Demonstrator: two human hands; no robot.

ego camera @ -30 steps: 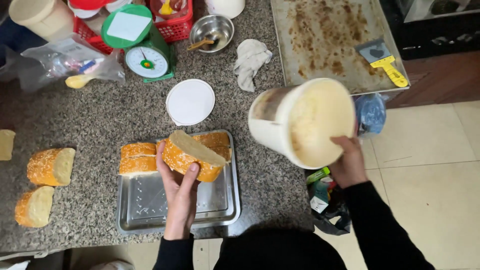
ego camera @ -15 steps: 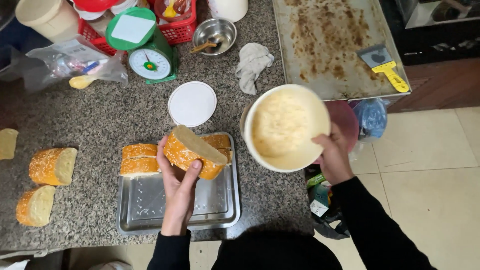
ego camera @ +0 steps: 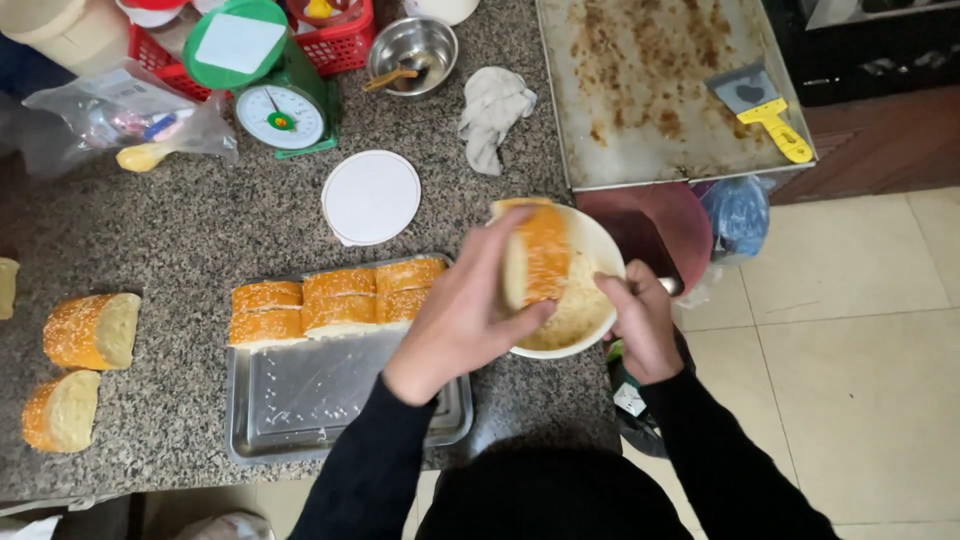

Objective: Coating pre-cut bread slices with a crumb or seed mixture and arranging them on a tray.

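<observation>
2 hands work: left fingers (ego camera: 520, 315) pinch a bread piece (ego camera: 538, 255) over the bowl (ego camera: 598, 250), right fingers (ego camera: 622, 295) curled on its rim.

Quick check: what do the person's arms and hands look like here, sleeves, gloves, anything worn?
Both arms wear long black sleeves that end at the wrists. The left hand and right hand are bare: no gloves, and no rings, watch or bands show in this view. The sleeves are plain, with no visible markings or cuffs of another colour.
</observation>
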